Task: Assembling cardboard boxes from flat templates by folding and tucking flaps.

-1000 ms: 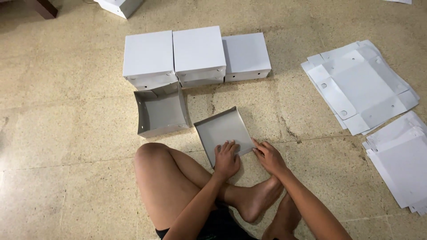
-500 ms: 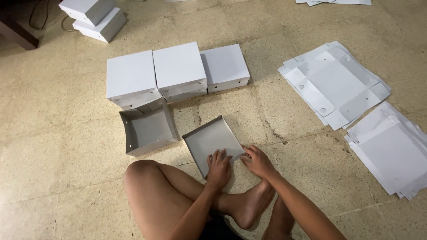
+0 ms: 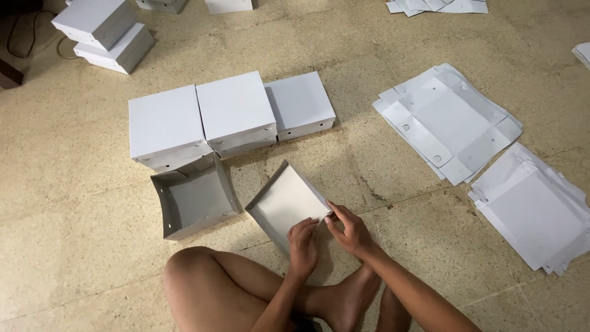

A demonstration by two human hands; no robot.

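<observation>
I sit on the floor with crossed legs. In front of me lies a shallow white cardboard lid (image 3: 284,200), half folded, with raised side walls. My left hand (image 3: 302,241) presses on its near edge. My right hand (image 3: 348,227) pinches the near right corner flap of the same lid. To the left stands an open white box bottom (image 3: 193,203), empty, its walls upright.
Three closed white boxes (image 3: 233,114) stand in a row beyond the lid. Stacks of flat unfolded cardboard blanks (image 3: 448,120) lie at the right, with another pile (image 3: 534,209) nearer. More finished boxes (image 3: 104,31) are stacked at the far left.
The view has tilted up and shifted, so everything sits lower and further right in frame. Both hands stay at the lid's near edge; the right one now pinches the corner flap.
</observation>
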